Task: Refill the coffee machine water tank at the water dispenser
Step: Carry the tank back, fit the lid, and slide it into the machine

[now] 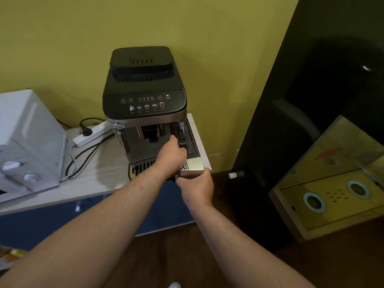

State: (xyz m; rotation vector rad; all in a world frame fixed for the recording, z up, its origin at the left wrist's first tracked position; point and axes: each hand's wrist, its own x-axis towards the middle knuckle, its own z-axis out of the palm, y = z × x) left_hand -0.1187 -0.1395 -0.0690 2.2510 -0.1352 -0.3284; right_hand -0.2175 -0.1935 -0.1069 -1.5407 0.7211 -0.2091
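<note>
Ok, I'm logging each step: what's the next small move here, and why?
Probably pull the tank straight out of the machine. It sits only partly out of its slot, the right hand grips its front end and the left hand holds its top, so it isn't free to carry yet.

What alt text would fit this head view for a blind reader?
A left hand and right hand hold the tank, partly out of the front of a coffee machine on a counter. A power strip lies to its left.
</note>
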